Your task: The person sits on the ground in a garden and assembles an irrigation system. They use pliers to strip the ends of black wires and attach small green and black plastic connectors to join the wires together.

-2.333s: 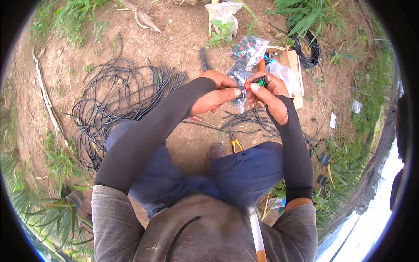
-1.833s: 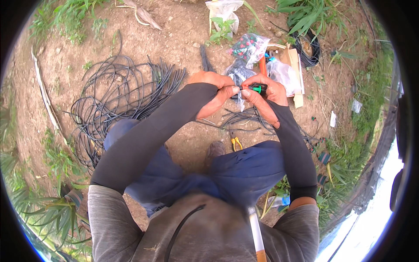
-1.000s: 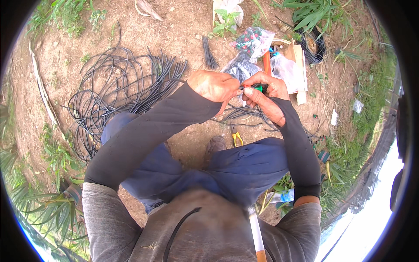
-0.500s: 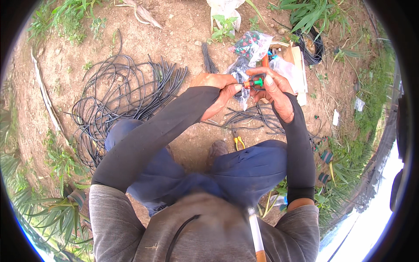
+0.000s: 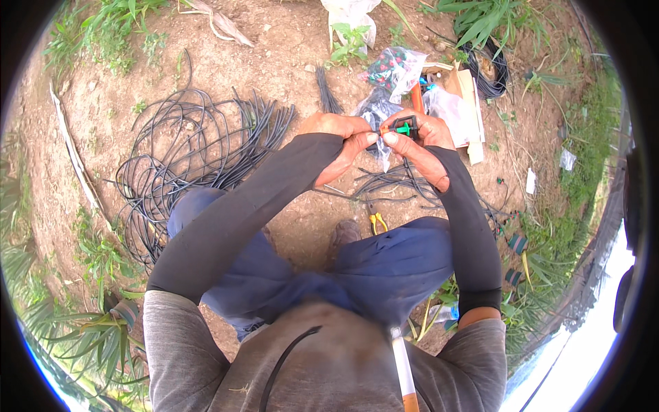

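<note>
The small black-and-green fitting [image 5: 405,128] with the orange end is raised in your hands, beyond the yellow-handled pliers [image 5: 373,222] and slightly to their right. Your right hand [image 5: 419,152] is closed around it, thumb and finger pinching near its orange end while the other fingers curl behind. Your left hand [image 5: 333,123], beyond the pliers and to their left, is pinched tight, its thumb and fingertips on a dark tube [image 5: 377,132] that meets the orange end; little of the tube shows. Loose black tubing [image 5: 398,182] lies just beyond the pliers, and a big tangle of it [image 5: 268,130] spreads well to their left. Farther beyond the pliers sit a clear bag of red and green pieces [image 5: 395,69] and, to their right, an open cardboard box [image 5: 472,110].
</note>
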A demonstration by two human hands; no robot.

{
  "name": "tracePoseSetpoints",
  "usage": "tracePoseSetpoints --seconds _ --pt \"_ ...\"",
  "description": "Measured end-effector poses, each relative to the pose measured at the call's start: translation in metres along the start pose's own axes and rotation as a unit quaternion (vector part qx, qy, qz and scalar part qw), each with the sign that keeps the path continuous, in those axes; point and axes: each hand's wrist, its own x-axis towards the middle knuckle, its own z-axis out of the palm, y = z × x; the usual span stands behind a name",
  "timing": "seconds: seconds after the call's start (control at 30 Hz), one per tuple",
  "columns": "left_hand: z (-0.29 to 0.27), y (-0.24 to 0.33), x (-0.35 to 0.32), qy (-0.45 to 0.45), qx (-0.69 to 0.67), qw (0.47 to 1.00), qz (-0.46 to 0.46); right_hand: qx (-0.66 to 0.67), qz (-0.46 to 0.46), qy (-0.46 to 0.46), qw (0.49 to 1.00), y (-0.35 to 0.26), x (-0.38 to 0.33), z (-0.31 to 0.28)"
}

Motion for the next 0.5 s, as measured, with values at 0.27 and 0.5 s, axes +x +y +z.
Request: tracePoseSetpoints --seconds 0.27,0.5 --pt "-0.005 0.009 0.001 0.013 -0.008 0.999 -0.029 0.049 -0.062 0.047 0.996 -0.009 0.001 0.000" --pt "0.001 0.005 0.001 0.068 0.031 0.996 0.045 0.026 -0.005 0.043 0.999 -0.006 0.002 -0.006"
